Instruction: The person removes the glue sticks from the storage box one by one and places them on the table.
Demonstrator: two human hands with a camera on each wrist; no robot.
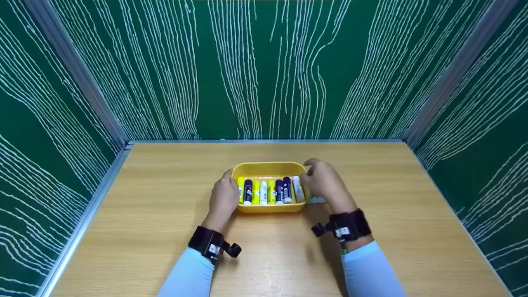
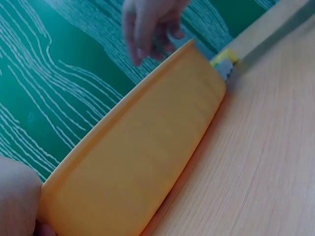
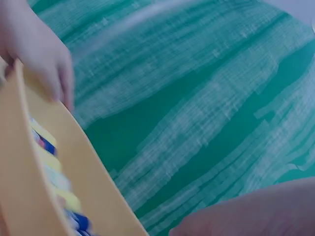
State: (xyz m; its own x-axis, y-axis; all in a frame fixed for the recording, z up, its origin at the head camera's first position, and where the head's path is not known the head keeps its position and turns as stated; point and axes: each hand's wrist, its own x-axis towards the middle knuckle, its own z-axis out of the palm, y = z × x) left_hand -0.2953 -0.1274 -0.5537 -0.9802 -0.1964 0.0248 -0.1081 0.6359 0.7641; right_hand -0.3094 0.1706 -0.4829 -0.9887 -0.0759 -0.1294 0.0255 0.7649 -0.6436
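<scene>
On grained tabletop (image 1: 156, 198), oblong plastic basket (image 1: 270, 208) in grip of left hand (image 1: 224, 196), right hand (image 1: 326, 181) loose.

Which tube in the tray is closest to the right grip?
The rightmost white tube; the other white tube sits between two yellow tubes.

The yellow tray (image 1: 270, 209) on the wood-grain table (image 1: 270, 255) contains one left-to-right row of eight tubes (image 1: 263, 193) — three yellow, three dark, two whitish. The left hand (image 1: 224, 194) grips the tray's left end; the right hand (image 1: 326, 181) is positioned at the right end — contact indeterminate. Small pale items (image 1: 317, 199) lie just right of the tray, before the far green panel (image 1: 268, 82).
</scene>
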